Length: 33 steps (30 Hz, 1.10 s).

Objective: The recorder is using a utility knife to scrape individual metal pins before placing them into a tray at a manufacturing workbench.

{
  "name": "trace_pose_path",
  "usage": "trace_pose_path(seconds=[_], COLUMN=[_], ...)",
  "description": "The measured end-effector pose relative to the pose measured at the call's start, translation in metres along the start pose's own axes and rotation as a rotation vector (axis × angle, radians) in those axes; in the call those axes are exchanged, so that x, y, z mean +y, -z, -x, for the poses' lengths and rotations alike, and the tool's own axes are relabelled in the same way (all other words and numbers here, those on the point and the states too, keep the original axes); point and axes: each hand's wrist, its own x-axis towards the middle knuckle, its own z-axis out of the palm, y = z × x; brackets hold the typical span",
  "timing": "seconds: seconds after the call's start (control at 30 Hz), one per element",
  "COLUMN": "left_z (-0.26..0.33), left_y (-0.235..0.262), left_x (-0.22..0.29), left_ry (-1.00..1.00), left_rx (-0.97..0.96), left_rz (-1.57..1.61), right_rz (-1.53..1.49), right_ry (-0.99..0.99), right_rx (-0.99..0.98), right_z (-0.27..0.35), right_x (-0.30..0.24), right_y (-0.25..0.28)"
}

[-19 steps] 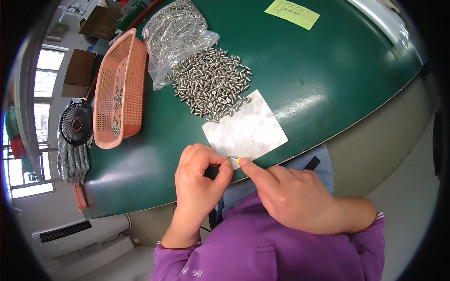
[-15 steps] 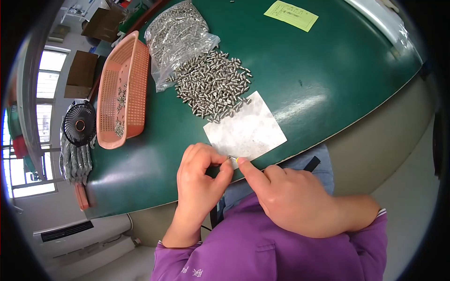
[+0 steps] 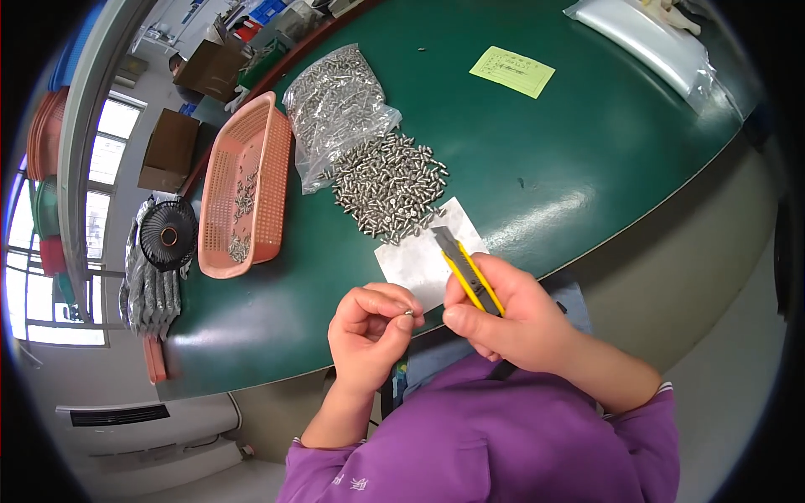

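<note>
One small metal part [image 3: 409, 313] is pinched btwn fingers of L hand [image 3: 369, 331], yellow cutter [image 3: 471, 275] just to their right in R hand's [image 3: 521, 323] closed grip, so hold part firm & angle tip [image 3: 441, 235] clear of L fingertips.

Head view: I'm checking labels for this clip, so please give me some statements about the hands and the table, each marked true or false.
1. The right hand holds a yellow utility knife. True.
2. The left hand is empty. False: it pinches a small metal part.
3. The pink basket stands left of the pile of metal parts. True.
4. The yellow-green slip lies inside the basket. False: it lies on the green table.
</note>
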Motion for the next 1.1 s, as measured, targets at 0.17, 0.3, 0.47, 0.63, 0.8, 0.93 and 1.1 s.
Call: trace_pose_path(seconds=[0.17, 0.3, 0.47, 0.63, 0.8, 0.93, 1.1], left_z=[0.004, 0.007, 0.01, 0.012, 0.01, 0.01, 0.009], left_y=[-0.005, -0.007, -0.006, -0.003, -0.001, 0.0, -0.004], left_x=[-0.004, -0.003, -0.006, -0.005, -0.007, -0.006, -0.004], left_ry=[0.045, 0.017, -0.053, -0.075, -0.052, -0.054, -0.109], left_rx=[-0.013, -0.019, -0.07, -0.084, -0.066, -0.093, -0.14], left_rz=[0.035, -0.023, -0.097, -0.085, -0.032, -0.062, -0.197], right_rz=[-0.036, -0.011, -0.01, -0.026, 0.004, -0.024, -0.029], right_ry=[-0.033, -0.05, -0.099, -0.121, -0.108, -0.092, -0.114], right_rx=[-0.035, -0.033, -0.024, -0.042, -0.069, -0.07, -0.047], right_z=[-0.012, -0.012, -0.007, -0.008, -0.012, -0.011, -0.007], right_x=[0.004, 0.003, 0.005, 0.004, 0.005, 0.01, 0.007], right_y=[-0.007, -0.009, -0.006, -0.009, -0.009, -0.006, -0.006])
